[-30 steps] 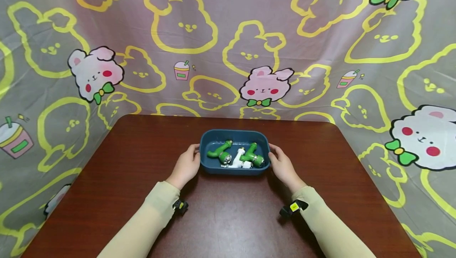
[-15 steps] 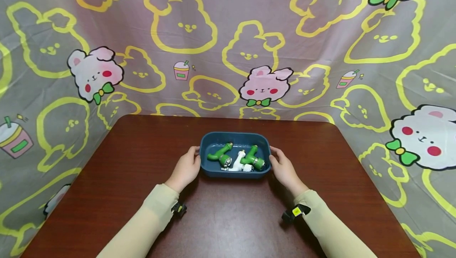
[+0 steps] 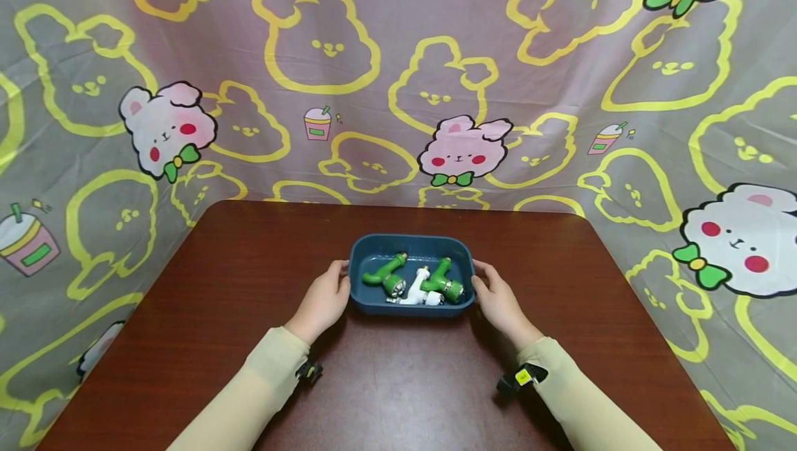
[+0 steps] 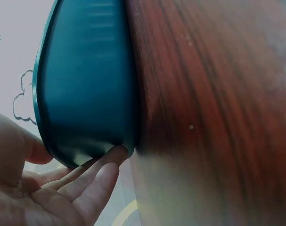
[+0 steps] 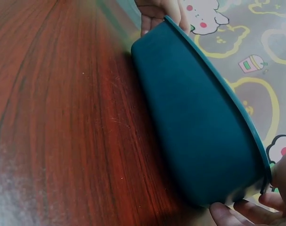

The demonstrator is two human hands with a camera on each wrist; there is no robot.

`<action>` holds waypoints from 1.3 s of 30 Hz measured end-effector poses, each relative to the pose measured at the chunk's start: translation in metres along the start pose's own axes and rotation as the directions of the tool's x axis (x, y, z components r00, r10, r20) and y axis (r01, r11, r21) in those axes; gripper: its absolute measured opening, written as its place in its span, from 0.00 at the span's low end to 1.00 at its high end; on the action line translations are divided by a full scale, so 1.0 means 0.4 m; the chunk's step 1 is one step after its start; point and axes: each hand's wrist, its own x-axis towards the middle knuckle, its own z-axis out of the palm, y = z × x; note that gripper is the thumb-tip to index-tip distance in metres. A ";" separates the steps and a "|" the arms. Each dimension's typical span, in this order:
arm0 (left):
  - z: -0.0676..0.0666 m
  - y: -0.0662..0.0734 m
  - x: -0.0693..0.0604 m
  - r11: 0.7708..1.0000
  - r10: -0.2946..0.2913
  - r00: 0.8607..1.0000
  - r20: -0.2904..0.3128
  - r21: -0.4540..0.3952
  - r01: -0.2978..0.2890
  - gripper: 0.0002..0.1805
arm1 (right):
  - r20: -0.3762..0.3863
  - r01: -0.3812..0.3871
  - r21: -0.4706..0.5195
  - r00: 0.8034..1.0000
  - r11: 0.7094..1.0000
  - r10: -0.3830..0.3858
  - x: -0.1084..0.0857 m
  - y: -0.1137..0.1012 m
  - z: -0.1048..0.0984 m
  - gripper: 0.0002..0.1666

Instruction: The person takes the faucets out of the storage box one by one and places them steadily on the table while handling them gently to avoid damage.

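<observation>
A dark blue-green plastic basin (image 3: 411,310) stands between my two hands in the head view. Inside lie a green tap (image 3: 386,277) at the left, a white tap (image 3: 415,291) in the middle and another green tap (image 3: 443,279) at the right. My left hand (image 3: 320,304) holds the basin's left end, my right hand (image 3: 503,306) its right end. In the left wrist view the fingers (image 4: 88,181) lie against the basin's outer wall, thumb near the rim. Fingertips (image 5: 220,209) of my right hand touch the lower corner in the right wrist view.
The brown wooden table (image 3: 398,382) extends around the basin. A patterned cloth (image 3: 361,91) with cartoon rabbits hangs behind and along both sides. Each wrist carries a small black camera, such as the right wrist camera (image 3: 519,378).
Both hands have drawn the basin a little toward me, and the taps have come along inside it. Neither hand has let go.
</observation>
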 end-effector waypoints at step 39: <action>-0.006 0.007 -0.025 0.998 0.047 0.999 0.001 0.031 -0.047 0.20 | 0.041 0.028 0.011 0.999 1.000 -0.028 -0.020 0.009 -0.009 0.27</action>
